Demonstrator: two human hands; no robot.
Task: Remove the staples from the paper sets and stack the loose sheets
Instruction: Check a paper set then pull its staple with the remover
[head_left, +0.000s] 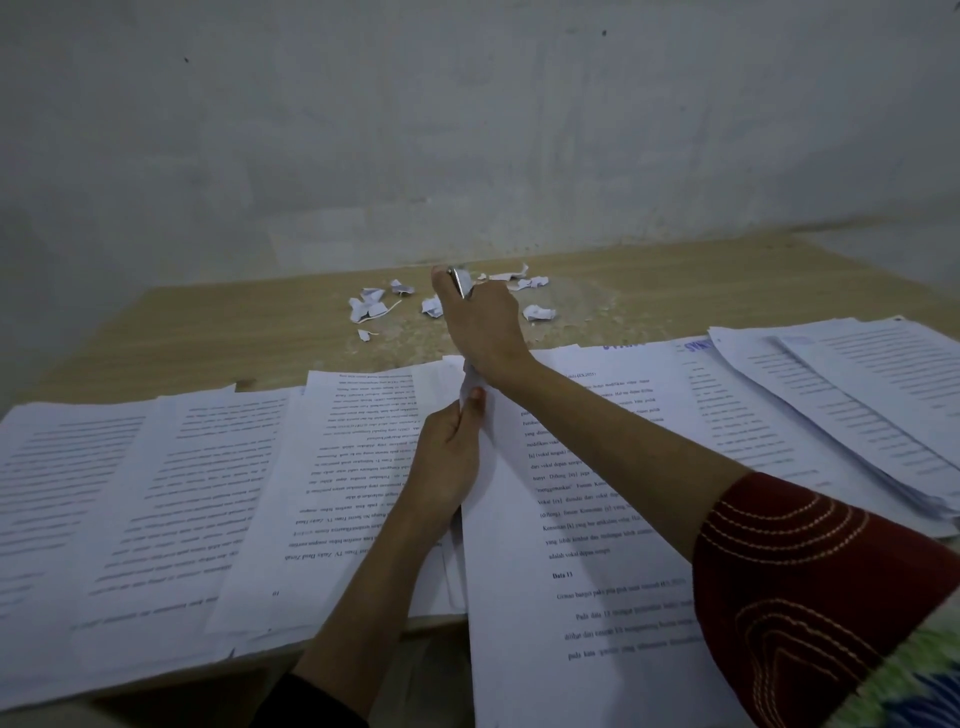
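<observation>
The right hand (480, 325) covers most of a small metal tool (459, 280), so its kind cannot be told. The top corner of the held sheet (524, 613) is hidden between the right wrist and the left hand (447, 462). Most print is too blurred to read. The left stack (78, 493) and right stack (857, 395) are cut off at the edges.

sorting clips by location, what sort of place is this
Probably a plain desk in a home or small office: a wood-grain table pushed against a bare plastered wall, covered with printed sheets, with torn paper scraps scattered near the wall.
</observation>
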